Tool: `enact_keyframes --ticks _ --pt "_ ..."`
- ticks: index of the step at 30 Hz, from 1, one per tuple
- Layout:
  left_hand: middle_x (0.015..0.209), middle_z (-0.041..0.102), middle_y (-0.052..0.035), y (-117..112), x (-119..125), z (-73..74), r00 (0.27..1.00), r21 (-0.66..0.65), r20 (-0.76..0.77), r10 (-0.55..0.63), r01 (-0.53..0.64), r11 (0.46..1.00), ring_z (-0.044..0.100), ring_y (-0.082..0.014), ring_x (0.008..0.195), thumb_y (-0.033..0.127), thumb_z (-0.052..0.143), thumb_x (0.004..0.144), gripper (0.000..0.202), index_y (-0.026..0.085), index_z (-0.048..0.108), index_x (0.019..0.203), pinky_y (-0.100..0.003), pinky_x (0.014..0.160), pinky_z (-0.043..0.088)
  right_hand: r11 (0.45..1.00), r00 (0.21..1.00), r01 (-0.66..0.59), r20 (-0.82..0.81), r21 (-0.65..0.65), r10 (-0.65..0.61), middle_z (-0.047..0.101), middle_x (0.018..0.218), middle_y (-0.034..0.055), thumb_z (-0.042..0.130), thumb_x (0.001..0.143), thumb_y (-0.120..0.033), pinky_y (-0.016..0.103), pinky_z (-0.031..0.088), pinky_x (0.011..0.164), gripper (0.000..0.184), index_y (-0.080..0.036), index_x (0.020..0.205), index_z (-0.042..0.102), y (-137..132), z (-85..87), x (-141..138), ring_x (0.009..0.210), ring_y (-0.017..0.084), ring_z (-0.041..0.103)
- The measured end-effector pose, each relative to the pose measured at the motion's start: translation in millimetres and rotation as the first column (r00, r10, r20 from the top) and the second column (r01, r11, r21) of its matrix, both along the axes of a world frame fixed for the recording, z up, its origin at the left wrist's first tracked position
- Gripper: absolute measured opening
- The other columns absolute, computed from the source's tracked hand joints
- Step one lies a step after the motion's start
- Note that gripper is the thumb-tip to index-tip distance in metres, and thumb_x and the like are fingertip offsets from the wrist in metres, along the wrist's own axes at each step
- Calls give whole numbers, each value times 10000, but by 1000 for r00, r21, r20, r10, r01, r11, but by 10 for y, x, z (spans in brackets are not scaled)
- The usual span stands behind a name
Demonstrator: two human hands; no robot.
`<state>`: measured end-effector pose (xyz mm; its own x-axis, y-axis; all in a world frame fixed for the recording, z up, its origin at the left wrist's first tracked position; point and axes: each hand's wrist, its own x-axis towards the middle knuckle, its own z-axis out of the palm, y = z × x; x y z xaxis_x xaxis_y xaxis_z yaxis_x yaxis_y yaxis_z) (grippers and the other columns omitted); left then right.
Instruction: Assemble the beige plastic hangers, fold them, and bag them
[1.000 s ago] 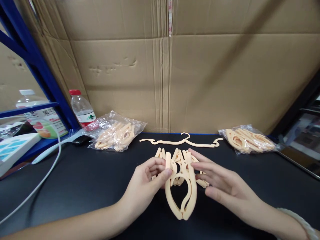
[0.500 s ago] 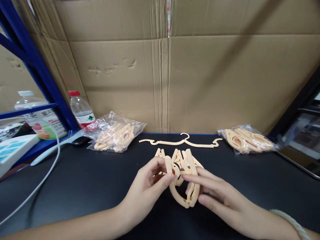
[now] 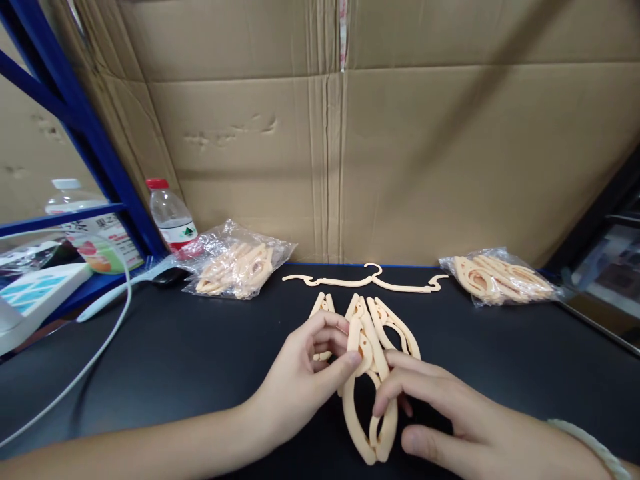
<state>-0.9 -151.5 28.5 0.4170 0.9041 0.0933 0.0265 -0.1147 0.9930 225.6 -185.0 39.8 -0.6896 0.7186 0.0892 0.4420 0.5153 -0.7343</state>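
A folded beige folding hanger [image 3: 354, 417] is tilted up between my hands, its joined end toward me. My left hand [image 3: 300, 380] pinches its left arm near the top between thumb and fingers. My right hand [image 3: 450, 413] has its fingers on the right arm, the thumb standing apart from it; some of those fingers are hidden. Just behind, another folded hanger [image 3: 411, 337] lies on the right. Parts of more folded hangers show behind my left hand. Farther back, an unfolded hanger [image 3: 345, 283] lies flat, hook away from me.
Clear plastic bags of beige hangers lie at back left [image 3: 240, 267] and back right [image 3: 500, 277]. A red-capped bottle [image 3: 173, 220], a white cable [image 3: 107, 340] and a blue rack [image 3: 65, 100] are on the left. Cardboard [image 3: 425, 147] walls off the back of the black table [image 3: 200, 373].
The hanger in my hands has come down and its joined end closer to me, showing more of its length. My right thumb has moved away from it. The view has shifted slightly.
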Motion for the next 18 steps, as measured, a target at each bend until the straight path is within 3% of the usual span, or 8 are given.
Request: enact_keyframes --ticks 5,10,14,18 --pt "731 632 3 124 -79 56 996 49 17 89 -90 995 615 -163 733 319 704 795 341 187 521 1050 -261 663 480 998 991 63 -119 -4 -63 611 1173 70 553 939 -390 450 387 1066 153 -280 974 653 89 -54 58 1378 294 335" --pt "675 604 30 374 -229 154 976 98 17 218 -219 971 595 -136 654 314 730 749 384 159 550 1051 -218 576 453 979 928 200 -318 -20 -196 613 1118 94 472 974 -412 439 392 1049 266 -240 841 625 263 -152 129 1329 290 391" --pt "703 632 15 508 -320 196 970 7 -24 244 -243 970 600 -134 614 332 738 723 419 147 564 1056 -214 531 439 956 887 291 -369 -22 -279 620 1082 101 477 969 -427 435 416 1018 285 -234 854 653 382 -261 213 1290 306 422" --pt "707 682 -18 662 -436 240 940 17 -153 304 -305 952 620 -148 609 295 712 735 402 149 571 1081 -223 531 429 936 857 350 -387 -47 -340 619 1146 99 501 953 -451 434 431 1006 281 -237 871 664 455 -357 300 1258 315 452"
